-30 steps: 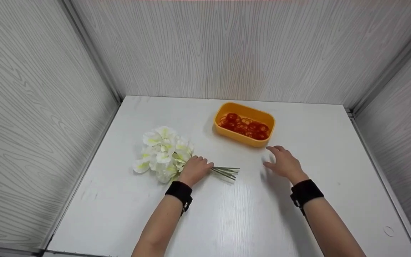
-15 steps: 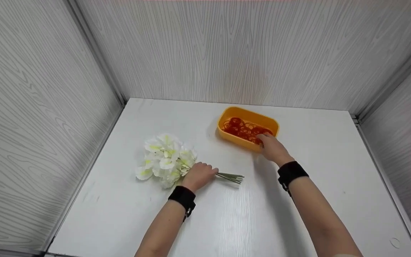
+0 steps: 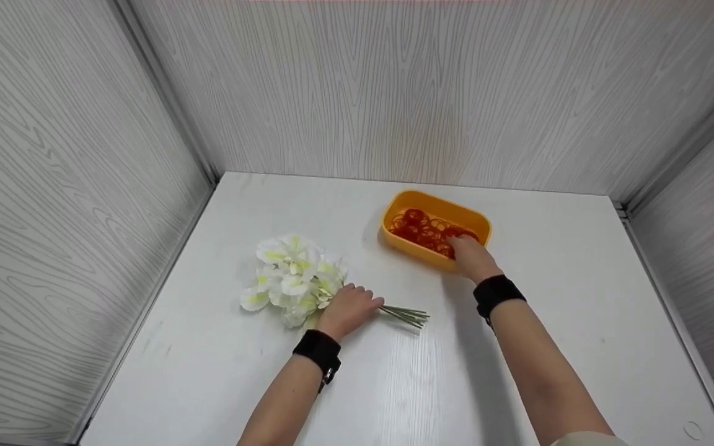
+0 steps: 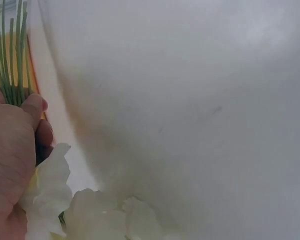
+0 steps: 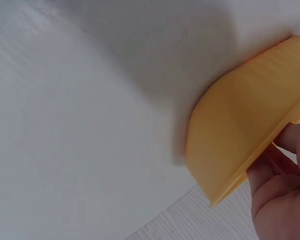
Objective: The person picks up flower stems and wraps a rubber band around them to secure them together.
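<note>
My left hand (image 3: pixel 351 311) grips the green stems (image 3: pixel 408 314) of a bunch of white flowers (image 3: pixel 295 279) with yellow-green centres, lying on the table. In the left wrist view the thumb and fingers wrap round the stems (image 4: pixel 12 60), whose cut ends stick out beyond the hand. My right hand (image 3: pixel 475 257) reaches over the near right rim of a yellow plastic box (image 3: pixel 416 249), fingertips down among red rubber bands (image 3: pixel 419 230). From the right wrist, the fingers (image 5: pixel 275 192) bend over the box's rim; their tips are hidden inside, so I cannot tell whether they pinch a band.
The white table (image 3: pixel 344 384) is closed in by a wood-grain back panel (image 3: pixel 357 93), a left panel (image 3: pixel 53 186) and a right panel (image 3: pixel 704 204). A thin pale ring (image 3: pixel 692 430) lies near the table's front right corner.
My right hand has moved from beside the box, fingers spread, over its rim and down into the red rubber bands. The left hand keeps its grip on the stems.
</note>
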The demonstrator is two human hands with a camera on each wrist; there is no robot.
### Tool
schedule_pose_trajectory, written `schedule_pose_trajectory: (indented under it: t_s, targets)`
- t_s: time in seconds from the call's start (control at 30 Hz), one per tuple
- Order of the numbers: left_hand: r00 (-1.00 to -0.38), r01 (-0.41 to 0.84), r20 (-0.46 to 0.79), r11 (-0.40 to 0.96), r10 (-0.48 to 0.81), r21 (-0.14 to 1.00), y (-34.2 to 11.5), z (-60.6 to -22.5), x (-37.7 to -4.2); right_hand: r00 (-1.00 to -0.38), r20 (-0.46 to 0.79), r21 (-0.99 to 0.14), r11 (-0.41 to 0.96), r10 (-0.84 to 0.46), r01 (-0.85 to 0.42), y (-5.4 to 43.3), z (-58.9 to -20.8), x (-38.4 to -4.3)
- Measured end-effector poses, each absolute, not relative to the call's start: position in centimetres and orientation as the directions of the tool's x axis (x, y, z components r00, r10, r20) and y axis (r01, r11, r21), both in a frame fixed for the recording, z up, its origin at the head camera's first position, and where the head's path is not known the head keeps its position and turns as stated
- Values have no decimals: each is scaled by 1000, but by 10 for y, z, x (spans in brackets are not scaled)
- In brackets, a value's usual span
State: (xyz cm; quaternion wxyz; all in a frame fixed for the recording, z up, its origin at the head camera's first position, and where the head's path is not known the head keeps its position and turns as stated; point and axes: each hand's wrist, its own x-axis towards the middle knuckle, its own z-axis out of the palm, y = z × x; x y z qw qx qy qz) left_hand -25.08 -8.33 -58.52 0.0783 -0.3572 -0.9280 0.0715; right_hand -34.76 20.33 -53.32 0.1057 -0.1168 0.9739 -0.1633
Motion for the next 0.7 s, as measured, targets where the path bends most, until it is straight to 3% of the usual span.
schedule_pose_trajectory:
  t_s: [0.27, 0.47, 0.7]
  targets:
    - [-696, 663, 144, 707, 703, -248, -79, -588, -247, -919, -277, -252, 944, -281, -213, 212, -531, -344]
    - [-701, 647, 152, 711, 697, -276, -74, -588, -247, -882, -387, -248, 952, -267, -180, 218, -532, -342]
    - [-724, 635, 113, 721, 681, -277, -72, -589, -247, -892, -325, -294, 930, -313, -219, 223, -538, -337]
